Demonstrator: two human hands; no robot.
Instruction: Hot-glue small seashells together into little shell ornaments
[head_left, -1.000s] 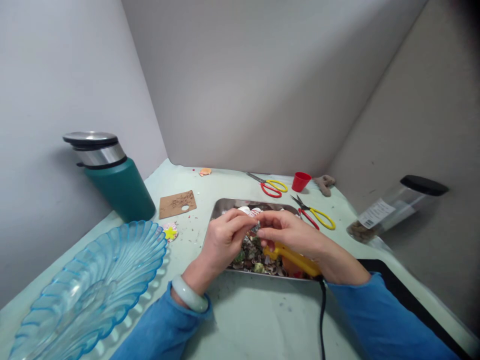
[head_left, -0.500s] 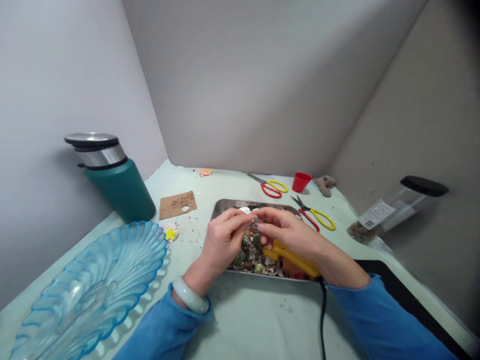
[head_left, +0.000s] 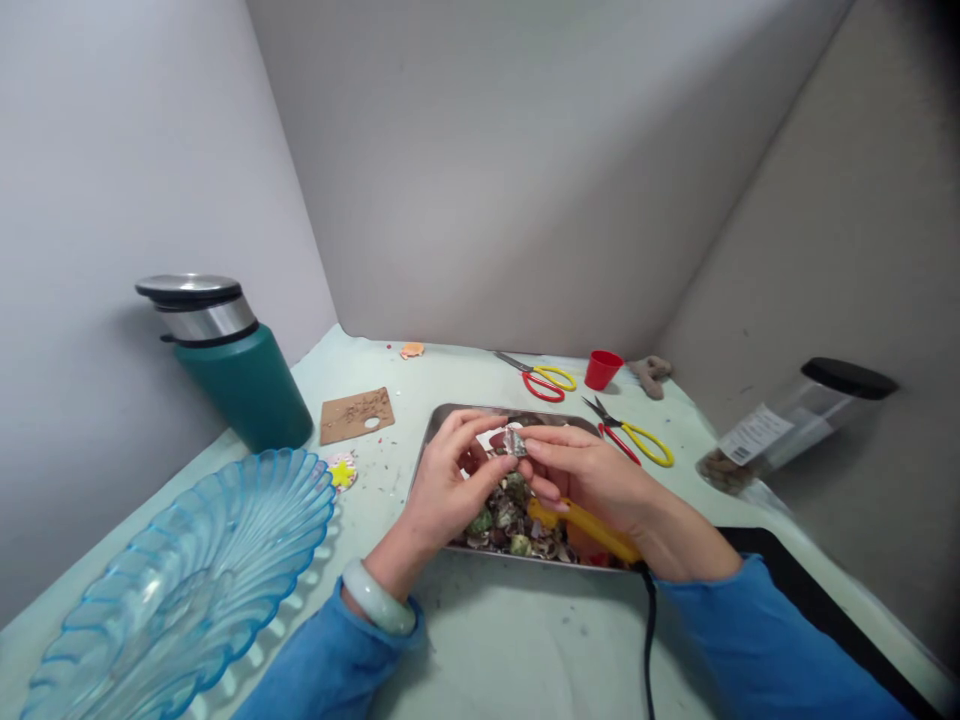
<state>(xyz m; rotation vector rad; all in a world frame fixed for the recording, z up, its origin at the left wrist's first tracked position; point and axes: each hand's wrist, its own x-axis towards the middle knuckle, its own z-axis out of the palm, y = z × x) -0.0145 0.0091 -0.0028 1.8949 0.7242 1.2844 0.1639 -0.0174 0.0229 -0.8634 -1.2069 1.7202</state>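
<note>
Over a rectangular silver metal tray (head_left: pixel 529 560) of mottled shell-like pieces (head_left: pixel 510 515), the right hand (head_left: pixel 592 472) pinches a small crumpled silvery piece (head_left: pixel 514 442), the left hand (head_left: pixel 448 480) close at its eight o'clock; from the tray, a teal silver-necked bottle (head_left: pixel 244 390) stands at ten, a red tapered cup (head_left: pixel 602 372) at one

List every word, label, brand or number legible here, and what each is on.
No text can be read.
White label on the clear jar: print beside a barcode, too small and blurred.
Silvery piece in the right hand: too small to tell.
</note>
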